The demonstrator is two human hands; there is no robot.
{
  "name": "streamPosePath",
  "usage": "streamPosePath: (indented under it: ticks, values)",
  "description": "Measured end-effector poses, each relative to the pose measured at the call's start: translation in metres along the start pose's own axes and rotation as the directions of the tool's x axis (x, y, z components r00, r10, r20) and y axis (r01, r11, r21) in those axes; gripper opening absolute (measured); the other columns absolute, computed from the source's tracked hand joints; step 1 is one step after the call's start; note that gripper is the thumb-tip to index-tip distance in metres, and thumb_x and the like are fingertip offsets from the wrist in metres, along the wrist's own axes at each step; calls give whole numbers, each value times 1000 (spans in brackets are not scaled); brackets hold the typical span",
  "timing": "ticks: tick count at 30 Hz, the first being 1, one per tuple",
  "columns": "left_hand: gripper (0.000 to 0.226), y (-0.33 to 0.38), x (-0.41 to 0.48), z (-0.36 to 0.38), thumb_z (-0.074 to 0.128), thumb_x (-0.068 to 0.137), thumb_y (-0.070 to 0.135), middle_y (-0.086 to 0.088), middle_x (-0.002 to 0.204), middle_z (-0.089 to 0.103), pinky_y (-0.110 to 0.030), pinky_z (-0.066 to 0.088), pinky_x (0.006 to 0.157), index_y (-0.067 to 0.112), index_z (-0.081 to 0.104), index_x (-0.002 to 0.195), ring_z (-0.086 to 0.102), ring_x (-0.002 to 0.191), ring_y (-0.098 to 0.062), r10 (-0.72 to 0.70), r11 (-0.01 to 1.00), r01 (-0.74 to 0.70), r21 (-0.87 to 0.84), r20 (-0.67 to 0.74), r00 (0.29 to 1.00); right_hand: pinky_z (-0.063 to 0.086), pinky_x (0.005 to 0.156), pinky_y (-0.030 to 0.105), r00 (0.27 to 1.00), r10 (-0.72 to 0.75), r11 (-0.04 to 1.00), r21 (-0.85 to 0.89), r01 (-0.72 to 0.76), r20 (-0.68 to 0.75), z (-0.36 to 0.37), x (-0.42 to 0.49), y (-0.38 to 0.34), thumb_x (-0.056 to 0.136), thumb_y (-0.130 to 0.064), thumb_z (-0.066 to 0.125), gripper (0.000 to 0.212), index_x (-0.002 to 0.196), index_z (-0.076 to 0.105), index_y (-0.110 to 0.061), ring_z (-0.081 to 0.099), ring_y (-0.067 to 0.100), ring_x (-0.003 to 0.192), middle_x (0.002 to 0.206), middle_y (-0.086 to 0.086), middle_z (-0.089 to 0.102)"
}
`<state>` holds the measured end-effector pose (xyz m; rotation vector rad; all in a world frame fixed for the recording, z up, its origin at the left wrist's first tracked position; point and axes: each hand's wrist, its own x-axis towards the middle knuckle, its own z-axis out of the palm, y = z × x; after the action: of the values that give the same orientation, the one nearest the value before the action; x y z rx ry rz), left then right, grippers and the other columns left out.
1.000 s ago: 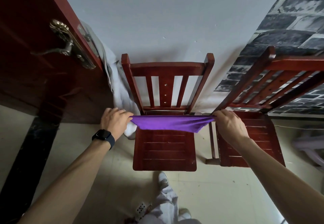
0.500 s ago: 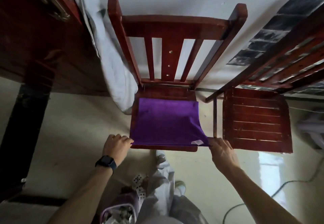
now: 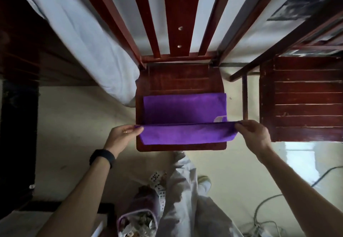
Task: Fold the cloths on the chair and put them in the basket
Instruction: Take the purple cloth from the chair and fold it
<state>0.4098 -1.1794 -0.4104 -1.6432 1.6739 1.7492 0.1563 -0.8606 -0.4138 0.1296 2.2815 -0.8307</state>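
A purple cloth [image 3: 183,108] lies flat on the seat of a dark red wooden chair [image 3: 178,80]. Its near edge is lifted and turned back over the rest, forming a raised fold along the front of the seat. My left hand [image 3: 122,134] pinches the left corner of that fold, and my right hand [image 3: 254,134] pinches the right corner. A small pale label shows near the cloth's right side. A purple-rimmed basket [image 3: 137,220] with patterned contents sits on the floor below, by my legs.
A second red wooden chair [image 3: 300,99] stands close on the right. A white cloth [image 3: 83,38] hangs at the left beside a dark wooden door [image 3: 18,41]. Cables [image 3: 263,209] lie on the pale floor at the lower right.
The cloth went from stretched in the air to spread on the seat. Now both hands have lifted its near edge and carried it back over the cloth. The camera has moved closer.
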Motion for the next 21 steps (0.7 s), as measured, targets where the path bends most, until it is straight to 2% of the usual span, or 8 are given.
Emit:
streamPosePath:
  ticks: [2, 5, 7, 9, 11, 14, 18, 21]
  values:
    - [16, 7, 28, 6, 78, 82, 21, -5, 93, 75, -29, 54, 86, 15, 74, 96, 70, 94, -19, -2, 991, -6, -134, -63, 998, 57, 89, 48, 1000, 13, 996, 87, -13, -7, 9, 20, -16, 85, -29, 73, 0, 85, 73, -29, 73, 27, 88, 88, -3, 76]
    - [17, 13, 71, 17, 79, 82, 25, -11, 99, 75, -42, 56, 89, 17, 73, 95, 70, 97, -27, 7, 985, -28, -171, -118, 993, 59, 81, 54, 998, 57, 981, 187, -50, -34, 27, 55, -29, 87, -25, 73, 10, 81, 71, -33, 71, 27, 84, 82, -5, 72]
    - [16, 12, 94, 25, 80, 80, 32, -10, 97, 75, -45, 57, 88, 23, 73, 92, 71, 97, -29, 2, 987, -26, -158, -151, 989, 60, 79, 55, 997, 73, 978, 200, -65, -32, 38, 76, -28, 80, -37, 73, 1, 80, 72, -37, 70, 23, 87, 85, -7, 72]
    - [16, 8, 112, 30, 80, 77, 42, -2, 88, 75, -48, 57, 88, 30, 73, 85, 71, 91, -25, 11, 995, -31, -92, -207, 978, 60, 78, 55, 997, 76, 977, 200, -73, -7, 46, 98, -16, 66, -54, 69, 19, 82, 72, -43, 70, 24, 91, 87, -9, 73]
    - [13, 6, 125, 35, 77, 79, 43, 4, 83, 73, -45, 57, 88, 32, 71, 84, 70, 88, -19, 35, 999, -43, -25, -246, 969, 59, 79, 54, 997, 71, 978, 197, -65, -23, 54, 118, -3, 62, -59, 67, 29, 85, 71, -45, 70, 24, 91, 86, -13, 73]
    - [10, 9, 137, 39, 74, 84, 39, 6, 80, 69, -38, 55, 88, 32, 68, 88, 66, 85, -14, 55, 998, -54, 14, -289, 956, 59, 83, 53, 997, 63, 981, 188, -54, -42, 61, 130, -7, 65, -59, 65, 26, 87, 70, -46, 70, 19, 94, 86, -23, 71]
    - [8, 8, 149, 40, 72, 86, 36, 8, 74, 66, -31, 52, 78, 33, 66, 83, 62, 78, -11, 67, 998, -63, 22, -297, 953, 58, 85, 52, 995, 62, 988, 148, -50, -79, 69, 136, -16, 70, -57, 63, 21, 88, 69, -49, 69, 17, 95, 85, -30, 68]
    - [7, 7, 153, 42, 70, 88, 34, 8, 76, 66, -21, 45, 72, 32, 66, 83, 62, 77, -7, 81, 997, -73, 38, -315, 946, 58, 85, 51, 993, 44, 993, 116, -31, -111, 74, 140, -24, 75, -53, 62, 17, 90, 68, -48, 68, 16, 95, 84, -30, 68]
